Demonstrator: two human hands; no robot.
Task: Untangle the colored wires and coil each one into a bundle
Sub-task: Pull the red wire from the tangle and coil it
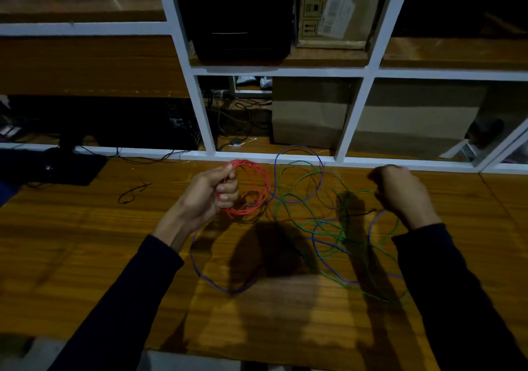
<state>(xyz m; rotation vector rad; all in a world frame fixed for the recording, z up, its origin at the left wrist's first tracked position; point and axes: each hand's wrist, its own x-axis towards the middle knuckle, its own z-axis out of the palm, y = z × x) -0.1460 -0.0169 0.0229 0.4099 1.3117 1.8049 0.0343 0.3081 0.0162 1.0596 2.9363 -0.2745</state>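
Two dark sleeves [123, 299] enter from the bottom edge over the wooden desk [71, 250]. At far left on the desk stands a black monitor base [71, 165], with a short black wire [134, 192] lying loose just to its right.

The left hand [210, 193] is raised above the desk, its fingers [228, 190] curled tightly round one side of a red wire coil [254, 190]. The coil hangs as a round bundle of several turns to the right of the hand.

A purple wire [200, 268] runs in a wide loop on the desk below the left wrist and continues right into a loose tangle with a green wire [323, 222]. The tangle lies between the two hands and spreads toward the near edge on the right. A further purple loop stands up at the back against the white window frame [205, 113].

The right hand [403, 193] is held above the tangle, fingers curled in. A thin dark strand leads toward it; whether the fingers actually hold it cannot be told.
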